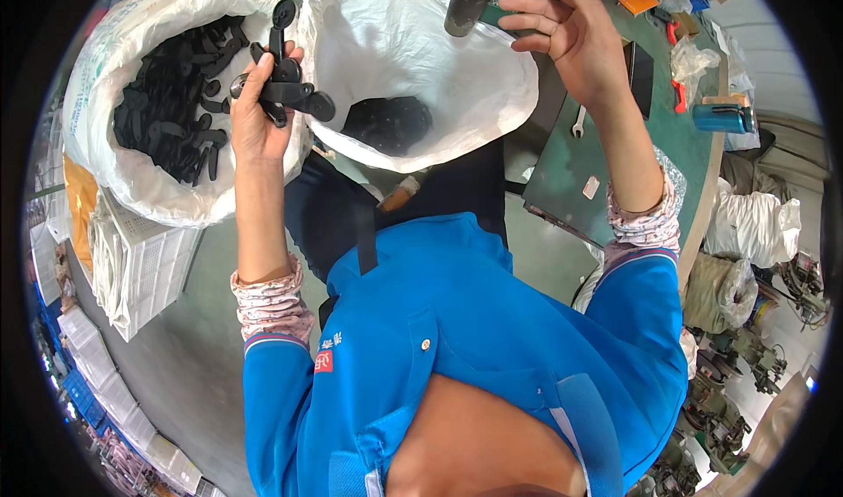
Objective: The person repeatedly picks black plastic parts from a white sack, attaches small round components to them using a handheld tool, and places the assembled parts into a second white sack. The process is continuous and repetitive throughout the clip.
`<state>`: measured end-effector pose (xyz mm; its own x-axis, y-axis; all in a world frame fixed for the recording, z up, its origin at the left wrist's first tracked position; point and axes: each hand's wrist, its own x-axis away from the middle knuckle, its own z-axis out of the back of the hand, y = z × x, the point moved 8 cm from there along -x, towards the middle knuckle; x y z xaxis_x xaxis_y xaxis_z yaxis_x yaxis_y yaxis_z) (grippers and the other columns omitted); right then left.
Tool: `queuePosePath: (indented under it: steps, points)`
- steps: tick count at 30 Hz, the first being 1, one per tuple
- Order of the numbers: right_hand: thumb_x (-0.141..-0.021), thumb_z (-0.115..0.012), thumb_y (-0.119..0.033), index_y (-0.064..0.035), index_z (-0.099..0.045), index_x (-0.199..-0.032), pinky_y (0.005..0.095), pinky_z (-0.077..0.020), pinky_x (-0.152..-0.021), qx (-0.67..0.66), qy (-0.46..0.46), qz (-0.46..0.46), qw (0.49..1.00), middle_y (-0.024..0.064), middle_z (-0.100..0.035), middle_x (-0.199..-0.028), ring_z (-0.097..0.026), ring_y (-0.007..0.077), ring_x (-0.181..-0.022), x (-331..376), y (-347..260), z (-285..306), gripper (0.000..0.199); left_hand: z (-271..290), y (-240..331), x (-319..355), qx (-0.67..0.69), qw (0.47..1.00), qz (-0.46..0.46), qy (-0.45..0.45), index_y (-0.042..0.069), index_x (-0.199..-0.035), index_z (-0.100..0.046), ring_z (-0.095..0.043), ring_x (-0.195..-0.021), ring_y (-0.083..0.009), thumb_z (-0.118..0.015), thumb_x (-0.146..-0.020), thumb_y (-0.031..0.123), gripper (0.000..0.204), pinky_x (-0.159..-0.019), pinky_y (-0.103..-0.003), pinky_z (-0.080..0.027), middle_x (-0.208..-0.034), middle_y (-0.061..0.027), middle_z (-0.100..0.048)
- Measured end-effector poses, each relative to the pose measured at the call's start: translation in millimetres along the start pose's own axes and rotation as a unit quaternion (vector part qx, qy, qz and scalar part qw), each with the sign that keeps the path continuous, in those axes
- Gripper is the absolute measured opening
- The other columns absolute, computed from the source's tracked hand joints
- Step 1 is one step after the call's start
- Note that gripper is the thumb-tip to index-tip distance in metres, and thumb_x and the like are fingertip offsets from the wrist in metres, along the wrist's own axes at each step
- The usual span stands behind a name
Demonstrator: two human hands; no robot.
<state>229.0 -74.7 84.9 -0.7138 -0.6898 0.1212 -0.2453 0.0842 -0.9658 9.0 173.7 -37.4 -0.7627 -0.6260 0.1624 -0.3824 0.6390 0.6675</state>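
Smooth, black, round-ended parts (285, 91) are clasped by left fingers (255, 82); right fingers (537, 5) are spread, released, above the green surface (562, 172).

Black parts (288, 92) in left hand (257, 126)

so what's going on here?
A person in a blue jacket has several black parts bunched in the left hand, over the adjoining rims of two white sacks. The left sack holds a heap of similar black parts; the right sack has something dark at the bottom, too unclear to name. The right hand is raised, open, near a dark metal fitting. A wrench lies on the green table.
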Motion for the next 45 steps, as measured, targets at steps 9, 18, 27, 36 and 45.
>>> queuePosePath:
  steps: [9, 18, 27, 36, 45]
  points:
    - [-0.093, -0.054, -0.009, -0.0002, -0.060, -0.089, 0.0228, -0.0481, -0.050, 0.162, -0.090, -0.003, 0.983, 0.0074, -0.066, -0.076, -0.061, 0.0115, -0.059, -34, 9, -49, 0.012, 49, 50, -39, -0.105, 0.989, -0.082, 0.060, -0.009, -0.106, -0.058, -0.066, -0.095, -0.0315, -0.062, -0.089, 0.009, 0.024, -0.085, -0.039, -0.054, -0.102, -0.0208, -0.065]
    - [-0.081, -0.060, -0.016, -0.0033, -0.068, -0.092, 0.0414, -0.0534, -0.068, 0.667, -0.378, -0.136, 0.627, 0.0171, -0.068, -0.085, -0.066, 0.0345, -0.080, -33, 191, -52, 0.018, 128, 92, -84, -0.615, 0.735, -0.122, 0.257, -0.003, -0.105, -0.058, -0.066, -0.074, -0.0204, -0.071, -0.078, 0.029, 0.044, -0.064, -0.030, -0.051, -0.092, -0.0173, -0.066]
    - [-0.074, -0.060, -0.009, -0.0013, -0.070, -0.096, 0.0454, -0.0538, -0.075, 0.747, -0.503, -0.136, 0.412, 0.0169, -0.068, -0.099, -0.066, 0.0347, -0.092, -81, 360, -47, 0.025, 117, 67, -80, -0.585, 0.783, -0.066, 0.201, -0.001, -0.100, -0.056, -0.055, -0.049, -0.0109, -0.067, -0.085, 0.025, 0.032, -0.048, -0.026, -0.043, -0.068, -0.0064, -0.062]
    - [-0.074, -0.065, -0.014, -0.0060, -0.072, -0.091, 0.0424, -0.0517, -0.080, 0.749, -0.402, -0.055, 0.524, 0.0146, -0.064, -0.102, -0.062, 0.0328, -0.098, -85, 537, 1, 0.020, 122, 61, -49, -0.536, 0.789, -0.038, 0.300, 0.004, -0.107, -0.056, -0.054, -0.064, -0.0089, -0.071, -0.083, 0.018, 0.032, -0.047, -0.024, -0.044, -0.086, -0.0040, -0.060]
    - [-0.077, -0.062, -0.014, -0.0047, -0.066, -0.099, 0.0442, -0.0489, -0.076, 0.717, -0.303, 0.063, 0.624, 0.0169, -0.063, -0.100, -0.061, 0.0328, -0.093, -135, 630, 36, 0.024, 208, 51, 4, -0.678, 0.699, 0.027, 0.226, -0.001, -0.109, -0.059, -0.059, -0.098, -0.0213, -0.070, -0.080, 0.013, 0.034, -0.091, -0.034, -0.045, -0.101, -0.0125, -0.064]
